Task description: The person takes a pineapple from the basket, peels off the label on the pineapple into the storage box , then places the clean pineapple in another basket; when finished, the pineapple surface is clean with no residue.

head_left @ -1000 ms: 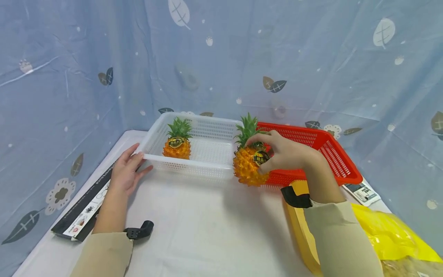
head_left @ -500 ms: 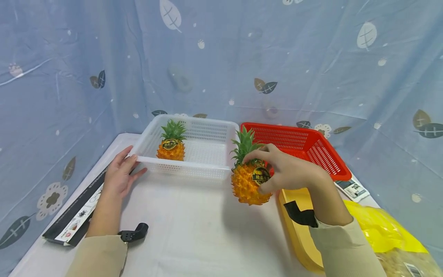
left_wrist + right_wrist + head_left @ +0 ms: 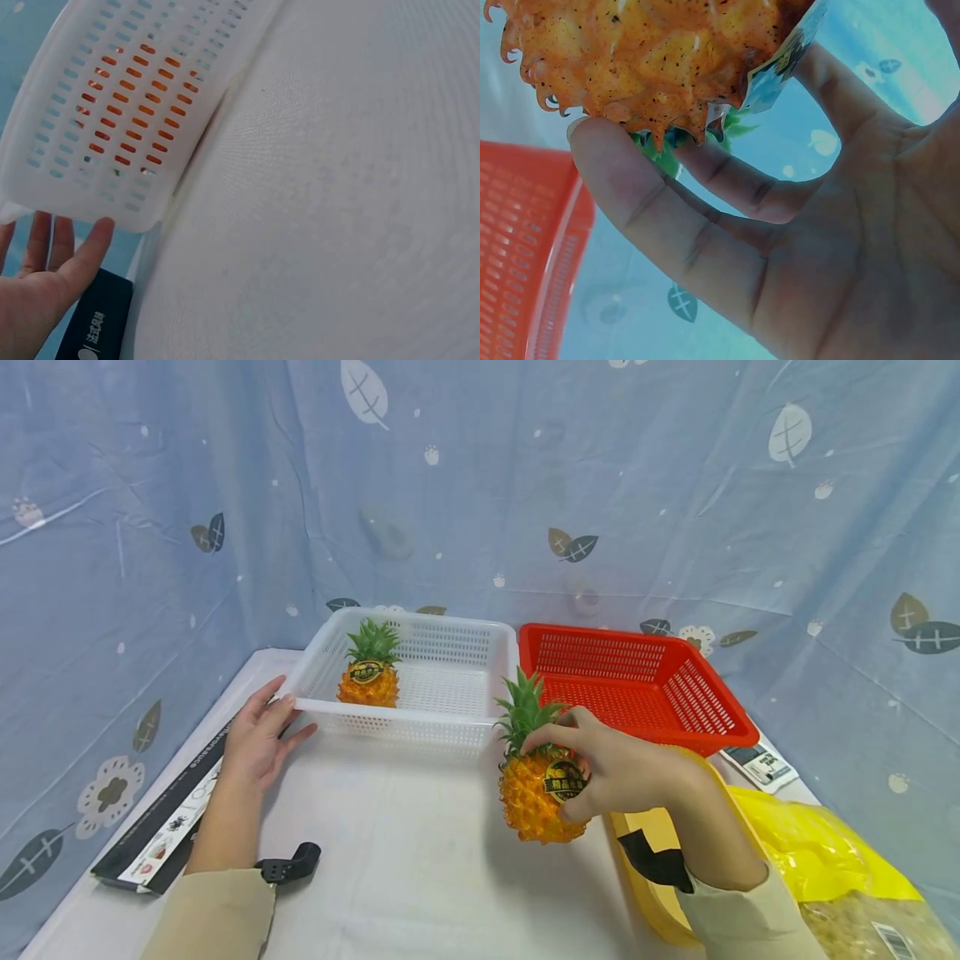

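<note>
My right hand [image 3: 611, 764] grips a small toy-like pineapple [image 3: 536, 797] with green leaves and a black label, held upright above the table in front of the red basket. In the right wrist view, the orange spiky body of the pineapple [image 3: 652, 60] is between thumb and fingers. My left hand [image 3: 258, 739] touches the near left corner of a white perforated basket [image 3: 420, 717], its fingers fairly straight; the left wrist view shows its fingertips at the edge of the basket [image 3: 97, 199]. A second pineapple [image 3: 371, 681] lies inside that basket on the left.
The red perforated basket [image 3: 630, 693] stands to the right of the white one. A yellow tray [image 3: 648, 893] lies under my right forearm, beside a yellow bag [image 3: 832, 860]. A black and white box [image 3: 168, 827] lies at the left. A blue curtain [image 3: 465, 485] hangs behind.
My right hand has brought the pineapple down and toward me, away from the baskets' near edge. The left hand stays at the white basket's corner. The view has shifted slightly.
</note>
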### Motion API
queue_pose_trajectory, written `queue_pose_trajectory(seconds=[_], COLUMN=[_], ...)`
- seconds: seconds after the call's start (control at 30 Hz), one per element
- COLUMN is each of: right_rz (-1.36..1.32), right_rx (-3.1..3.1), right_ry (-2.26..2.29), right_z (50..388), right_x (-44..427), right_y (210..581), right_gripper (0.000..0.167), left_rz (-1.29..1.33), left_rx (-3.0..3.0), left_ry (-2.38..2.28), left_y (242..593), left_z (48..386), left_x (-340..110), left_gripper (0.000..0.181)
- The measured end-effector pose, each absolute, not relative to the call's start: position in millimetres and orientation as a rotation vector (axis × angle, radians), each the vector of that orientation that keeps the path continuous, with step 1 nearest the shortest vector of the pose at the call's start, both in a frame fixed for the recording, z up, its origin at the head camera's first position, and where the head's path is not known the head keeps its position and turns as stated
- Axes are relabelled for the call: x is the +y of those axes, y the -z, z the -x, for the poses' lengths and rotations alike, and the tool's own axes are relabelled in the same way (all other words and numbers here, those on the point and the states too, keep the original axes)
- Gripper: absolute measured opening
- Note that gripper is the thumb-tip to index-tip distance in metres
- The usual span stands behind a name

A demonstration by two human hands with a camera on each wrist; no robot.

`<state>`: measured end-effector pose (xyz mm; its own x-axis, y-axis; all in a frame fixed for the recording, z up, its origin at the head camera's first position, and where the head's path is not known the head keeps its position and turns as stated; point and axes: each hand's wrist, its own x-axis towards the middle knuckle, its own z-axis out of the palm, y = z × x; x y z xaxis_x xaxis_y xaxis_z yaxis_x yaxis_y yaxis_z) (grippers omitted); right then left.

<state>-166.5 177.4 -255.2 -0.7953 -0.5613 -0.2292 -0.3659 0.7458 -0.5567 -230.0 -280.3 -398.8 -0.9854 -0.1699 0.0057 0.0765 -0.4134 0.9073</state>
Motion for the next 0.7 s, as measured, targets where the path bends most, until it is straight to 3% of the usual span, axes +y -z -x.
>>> queue_pose_trajectory(seconds=[0.7], right_rz=[0.995], right_rx=[2.422], right_ry=[0.658], right_z=[134.9], right_x=[164.4], right_y=[282.7], right_gripper=[0.071], left_rz=[-0.19], left_rx=[-1.646], left_ry=[2.504], left_y=[398.1], left_z=[230.9], left_x=[-279.7], left_gripper=[0.074])
